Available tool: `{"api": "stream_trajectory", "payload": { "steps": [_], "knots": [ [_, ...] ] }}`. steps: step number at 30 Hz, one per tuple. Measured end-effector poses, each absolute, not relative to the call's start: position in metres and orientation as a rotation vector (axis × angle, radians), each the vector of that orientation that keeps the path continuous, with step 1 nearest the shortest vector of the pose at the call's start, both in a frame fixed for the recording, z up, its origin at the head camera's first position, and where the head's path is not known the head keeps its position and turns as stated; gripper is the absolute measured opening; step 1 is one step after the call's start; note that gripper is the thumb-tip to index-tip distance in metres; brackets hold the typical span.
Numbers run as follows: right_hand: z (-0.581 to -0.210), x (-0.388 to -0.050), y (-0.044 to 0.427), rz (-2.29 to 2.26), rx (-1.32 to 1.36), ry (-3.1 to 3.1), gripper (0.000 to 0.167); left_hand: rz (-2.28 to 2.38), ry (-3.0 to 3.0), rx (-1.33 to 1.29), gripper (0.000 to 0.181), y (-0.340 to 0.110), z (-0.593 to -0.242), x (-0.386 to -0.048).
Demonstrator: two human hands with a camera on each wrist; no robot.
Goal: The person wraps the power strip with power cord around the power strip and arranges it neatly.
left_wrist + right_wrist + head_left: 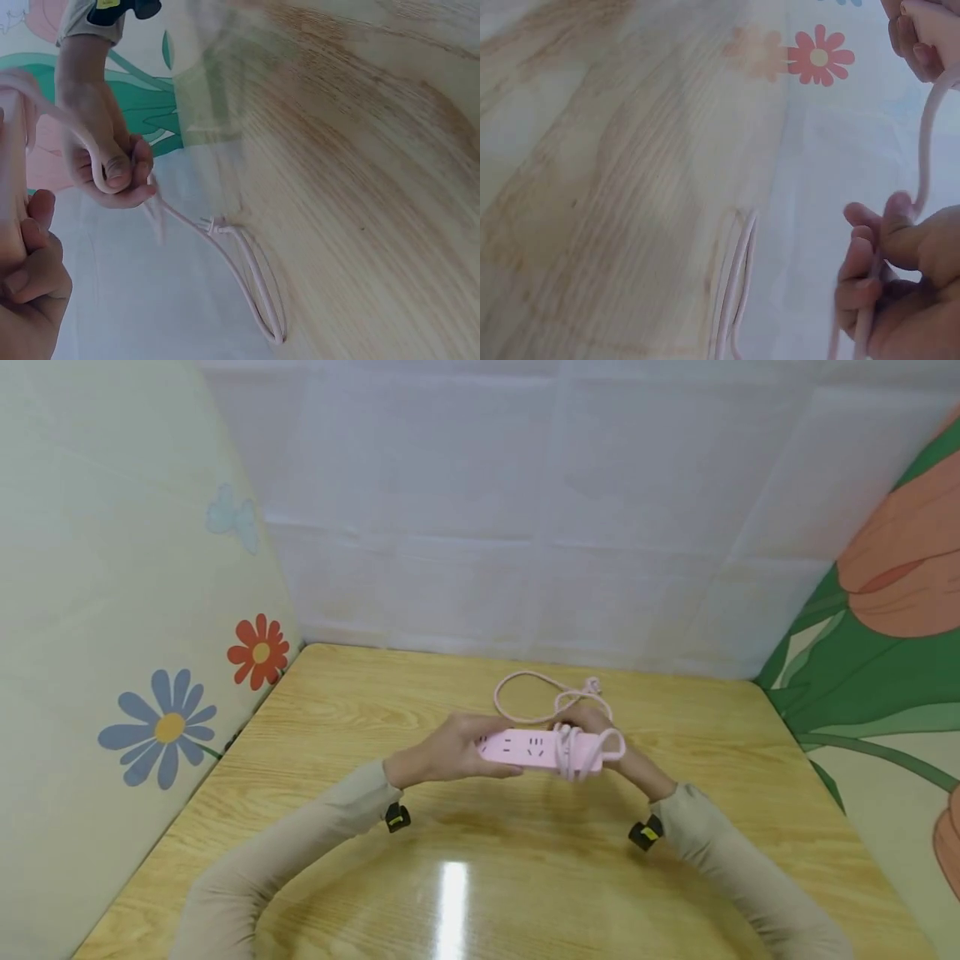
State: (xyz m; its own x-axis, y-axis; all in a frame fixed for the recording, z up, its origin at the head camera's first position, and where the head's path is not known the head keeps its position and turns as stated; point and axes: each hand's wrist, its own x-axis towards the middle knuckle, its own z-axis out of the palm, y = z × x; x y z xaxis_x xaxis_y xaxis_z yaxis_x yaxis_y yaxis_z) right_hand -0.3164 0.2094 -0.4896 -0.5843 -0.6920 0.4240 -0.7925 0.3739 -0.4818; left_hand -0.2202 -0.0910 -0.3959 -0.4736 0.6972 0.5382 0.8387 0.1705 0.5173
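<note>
Head view: pale cloth backdrop (pixel 487 510), flower-print side panels (pixel 112 577), glossy wood-grain table (pixel 337 885).
Above it, the left hand (pixel 457 747) grips a pink power strip (pixel 517 749); the right hand (pixel 588 720) pinches its cord (pixel 925 157), partly wound round it. Yellow marks (pixel 649 833) on black wrist cameras (pixel 397 817) are illegibly small.

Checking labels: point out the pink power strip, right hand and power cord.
Pink power strip (pixel 536 748), head view: socket face.
Right hand (pixel 111 136), left wrist view: near the thumb's base.
Power cord (pixel 926 142), right wrist view: stretch leading to the thumb.
</note>
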Motion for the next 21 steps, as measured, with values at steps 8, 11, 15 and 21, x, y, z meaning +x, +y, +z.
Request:
{"api": "stream_trajectory", "payload": {
  "steps": [8, 11, 15, 21],
  "knots": [
    [-0.394, -0.238, 0.172, 0.472, 1.0, -2.448, 0.007, -1.176, -2.354, -1.559, 0.045, -0.093, -0.392, -0.219],
    [-0.398, -0.241, 0.178, 0.333, 0.991, -2.328, 0.032, -1.166, -2.404, -1.589, 0.043, -0.093, -0.391, -0.217],
    [-0.408, -0.25, 0.187, 0.206, 0.957, -2.272, 0.067, -1.142, -2.434, -1.61, 0.042, -0.093, -0.391, -0.215],
    [-0.407, -0.251, 0.193, 0.091, 0.859, -2.372, 0.079, -1.14, -2.462, -1.595, 0.041, -0.093, -0.39, -0.216]
  ]
}}
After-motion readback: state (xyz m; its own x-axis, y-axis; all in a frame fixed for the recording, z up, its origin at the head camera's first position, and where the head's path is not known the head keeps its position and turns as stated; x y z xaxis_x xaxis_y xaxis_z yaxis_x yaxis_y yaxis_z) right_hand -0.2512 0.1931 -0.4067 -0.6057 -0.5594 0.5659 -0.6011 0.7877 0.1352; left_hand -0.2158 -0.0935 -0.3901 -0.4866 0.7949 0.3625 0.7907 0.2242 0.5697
